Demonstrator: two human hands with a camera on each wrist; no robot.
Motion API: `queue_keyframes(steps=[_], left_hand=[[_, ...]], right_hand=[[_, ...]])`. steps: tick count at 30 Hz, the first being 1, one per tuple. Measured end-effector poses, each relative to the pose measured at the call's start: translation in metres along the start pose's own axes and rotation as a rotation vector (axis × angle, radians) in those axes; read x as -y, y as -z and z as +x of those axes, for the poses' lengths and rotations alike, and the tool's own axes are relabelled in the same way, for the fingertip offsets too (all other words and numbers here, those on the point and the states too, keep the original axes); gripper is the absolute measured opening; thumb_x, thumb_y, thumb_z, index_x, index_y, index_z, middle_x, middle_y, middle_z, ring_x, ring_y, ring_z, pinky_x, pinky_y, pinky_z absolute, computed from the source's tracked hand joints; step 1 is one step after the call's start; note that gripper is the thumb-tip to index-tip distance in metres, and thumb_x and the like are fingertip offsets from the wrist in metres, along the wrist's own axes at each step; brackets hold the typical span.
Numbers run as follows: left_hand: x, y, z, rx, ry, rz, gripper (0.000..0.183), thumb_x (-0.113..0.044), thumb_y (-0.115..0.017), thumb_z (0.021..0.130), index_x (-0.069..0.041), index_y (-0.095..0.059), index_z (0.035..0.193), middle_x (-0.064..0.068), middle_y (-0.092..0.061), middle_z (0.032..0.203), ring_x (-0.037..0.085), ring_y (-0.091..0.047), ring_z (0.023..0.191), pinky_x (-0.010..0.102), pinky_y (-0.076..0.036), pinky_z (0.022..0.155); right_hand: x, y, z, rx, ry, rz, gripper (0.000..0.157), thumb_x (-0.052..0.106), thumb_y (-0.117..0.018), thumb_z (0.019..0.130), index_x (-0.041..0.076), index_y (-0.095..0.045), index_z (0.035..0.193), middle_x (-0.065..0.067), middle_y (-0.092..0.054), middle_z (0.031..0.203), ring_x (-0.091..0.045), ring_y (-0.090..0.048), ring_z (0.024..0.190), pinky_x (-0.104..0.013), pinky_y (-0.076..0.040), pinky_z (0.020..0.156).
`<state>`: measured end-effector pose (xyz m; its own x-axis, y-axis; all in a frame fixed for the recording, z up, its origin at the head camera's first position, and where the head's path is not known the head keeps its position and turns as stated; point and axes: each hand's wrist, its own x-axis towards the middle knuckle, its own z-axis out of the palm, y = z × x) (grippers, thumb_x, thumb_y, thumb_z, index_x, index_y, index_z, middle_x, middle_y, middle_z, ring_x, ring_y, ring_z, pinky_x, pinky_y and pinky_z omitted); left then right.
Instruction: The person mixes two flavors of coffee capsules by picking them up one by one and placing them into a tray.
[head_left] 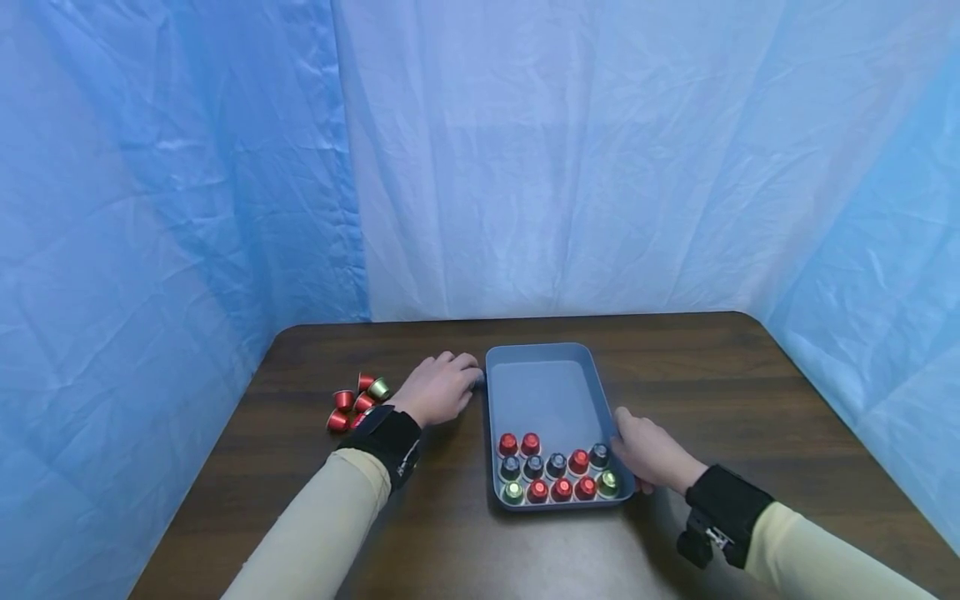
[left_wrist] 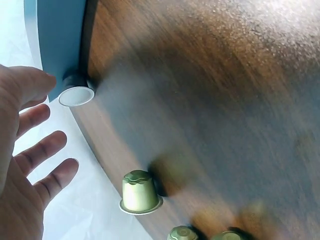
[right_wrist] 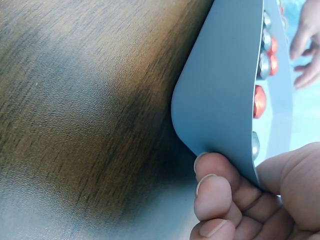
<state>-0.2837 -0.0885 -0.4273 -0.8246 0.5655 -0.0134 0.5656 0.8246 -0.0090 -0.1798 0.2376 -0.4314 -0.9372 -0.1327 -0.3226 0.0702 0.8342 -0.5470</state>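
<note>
A grey-blue tray (head_left: 542,392) holds rows of red, dark and green coffee capsules at its near end. My right hand (head_left: 651,452) grips the right wall of the tray near its front corner; in the right wrist view the thumb is inside and the curled fingers (right_wrist: 215,195) are outside. Beside the tray's left wall is my left hand (head_left: 442,387), its fingers spread and slightly bent. Close to its thumb tip, a dark capsule with a pale lid (left_wrist: 76,96) is against the tray wall. Whether the thumb touches it is unclear.
Left of the left hand lies a loose pile of red capsules (head_left: 342,400) with a green capsule (head_left: 378,388). Several green capsules (left_wrist: 140,192) show in the left wrist view. The dark wooden table (head_left: 675,358) ends at blue-white curtains (head_left: 570,167).
</note>
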Motion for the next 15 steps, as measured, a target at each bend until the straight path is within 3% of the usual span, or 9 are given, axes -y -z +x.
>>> queue_keyframes(steps=[9, 15], left_hand=[[-0.0043, -0.0034, 0.0061, 0.075, 0.047, -0.015, 0.049, -0.031, -0.065, 0.101, -0.019, -0.055, 0.148, 0.002, -0.053, 0.149, 0.024, -0.051, 0.135, 0.046, -0.043, 0.111], [-0.0026, -0.0073, 0.0054, 0.090, 0.050, -0.029, 0.049, -0.031, -0.066, 0.101, -0.019, -0.055, 0.147, 0.004, -0.055, 0.147, 0.025, -0.052, 0.135, 0.046, -0.044, 0.111]], right_hand=[[-0.0003, -0.0002, -0.0006, 0.001, -0.007, 0.004, 0.033, 0.009, -0.056, 0.102, -0.006, -0.044, 0.129, -0.012, -0.057, 0.083, -0.023, -0.060, 0.050, -0.035, -0.050, 0.048], [-0.0009, -0.0001, -0.0003, 0.001, 0.007, 0.008, 0.033, 0.009, -0.057, 0.102, -0.006, -0.044, 0.128, -0.012, -0.056, 0.082, -0.023, -0.059, 0.051, -0.035, -0.049, 0.048]])
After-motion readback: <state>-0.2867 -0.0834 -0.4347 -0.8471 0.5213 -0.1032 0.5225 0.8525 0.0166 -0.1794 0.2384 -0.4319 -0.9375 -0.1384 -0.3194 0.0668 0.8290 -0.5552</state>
